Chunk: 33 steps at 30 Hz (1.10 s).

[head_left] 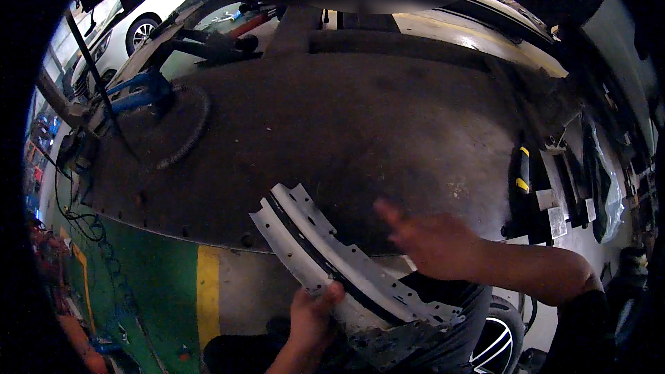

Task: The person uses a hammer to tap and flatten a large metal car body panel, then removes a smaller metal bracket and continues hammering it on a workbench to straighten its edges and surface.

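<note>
Left hand (313, 318) — thumb on top, gripping a curved metal strip (334, 251); strip's far end above the near edge of the dark table (346, 125). Right hand (436, 244) blurred, over table, beside strip — cannot tell whether fingers hold anything.

My left hand (313, 316) grips the metal piece (339, 253) from its left side, the far end jutting over the near edge of the bench (346, 125). Right of that grip, beyond the piece, is my right hand (436, 244). Farther right, by the bench's right end, lies a tool (524, 167); ahead and left, a chain or hose (206, 116) curves on the bench. Beyond, far left, stands a car (156, 5).
</note>
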Each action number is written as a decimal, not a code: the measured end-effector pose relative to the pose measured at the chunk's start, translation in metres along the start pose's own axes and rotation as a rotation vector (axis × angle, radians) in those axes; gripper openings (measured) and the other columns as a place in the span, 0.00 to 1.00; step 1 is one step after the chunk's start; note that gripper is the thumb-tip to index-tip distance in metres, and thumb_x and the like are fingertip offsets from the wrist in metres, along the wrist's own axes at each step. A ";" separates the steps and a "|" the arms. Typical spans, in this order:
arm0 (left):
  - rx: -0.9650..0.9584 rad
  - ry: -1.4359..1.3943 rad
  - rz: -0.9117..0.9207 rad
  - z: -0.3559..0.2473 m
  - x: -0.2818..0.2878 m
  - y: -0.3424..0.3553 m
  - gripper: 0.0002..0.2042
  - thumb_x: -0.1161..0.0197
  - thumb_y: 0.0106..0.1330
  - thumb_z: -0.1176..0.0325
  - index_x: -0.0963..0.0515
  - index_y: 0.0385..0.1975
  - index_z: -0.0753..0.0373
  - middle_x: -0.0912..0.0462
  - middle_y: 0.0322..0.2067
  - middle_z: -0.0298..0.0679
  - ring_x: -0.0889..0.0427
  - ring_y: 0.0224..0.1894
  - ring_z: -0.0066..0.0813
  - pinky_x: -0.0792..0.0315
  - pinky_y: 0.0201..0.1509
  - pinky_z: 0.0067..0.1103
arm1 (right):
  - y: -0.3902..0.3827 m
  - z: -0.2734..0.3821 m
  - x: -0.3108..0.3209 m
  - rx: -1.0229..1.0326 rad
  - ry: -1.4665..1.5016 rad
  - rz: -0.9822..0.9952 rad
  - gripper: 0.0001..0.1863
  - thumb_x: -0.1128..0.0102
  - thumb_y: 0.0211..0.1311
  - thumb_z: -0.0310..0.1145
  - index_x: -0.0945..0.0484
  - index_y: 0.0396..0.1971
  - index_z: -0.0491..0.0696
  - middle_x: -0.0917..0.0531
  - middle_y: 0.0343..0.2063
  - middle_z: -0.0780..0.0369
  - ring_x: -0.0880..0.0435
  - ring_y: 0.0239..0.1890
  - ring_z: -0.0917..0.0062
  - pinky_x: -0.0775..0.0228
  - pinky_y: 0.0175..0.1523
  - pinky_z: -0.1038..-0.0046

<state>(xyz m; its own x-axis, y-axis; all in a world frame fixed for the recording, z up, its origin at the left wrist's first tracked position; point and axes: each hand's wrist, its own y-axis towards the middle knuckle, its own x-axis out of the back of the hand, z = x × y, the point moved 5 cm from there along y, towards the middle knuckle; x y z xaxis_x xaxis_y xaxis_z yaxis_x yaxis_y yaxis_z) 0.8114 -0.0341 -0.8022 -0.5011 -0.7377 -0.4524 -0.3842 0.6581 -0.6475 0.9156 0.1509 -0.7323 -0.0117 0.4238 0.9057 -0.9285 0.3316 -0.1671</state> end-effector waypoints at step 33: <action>-0.235 -0.081 0.476 0.021 0.040 0.012 0.19 0.36 0.66 0.63 0.26 0.54 0.63 0.20 0.45 0.35 0.23 0.48 0.27 0.30 0.56 0.28 | -0.106 0.000 0.006 -0.337 0.359 -0.457 0.21 0.47 0.66 0.33 0.30 0.57 0.45 0.20 0.24 0.59 0.19 0.24 0.73 0.26 0.31 0.71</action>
<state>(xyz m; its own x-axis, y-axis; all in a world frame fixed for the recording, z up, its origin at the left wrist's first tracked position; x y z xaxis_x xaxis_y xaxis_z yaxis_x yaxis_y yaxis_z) 0.8036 -0.0589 -0.8410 -0.6041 -0.3525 -0.7147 -0.2969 0.9318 -0.2086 1.0138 0.1188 -0.7091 0.5334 0.4126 0.7384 -0.6432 0.7648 0.0372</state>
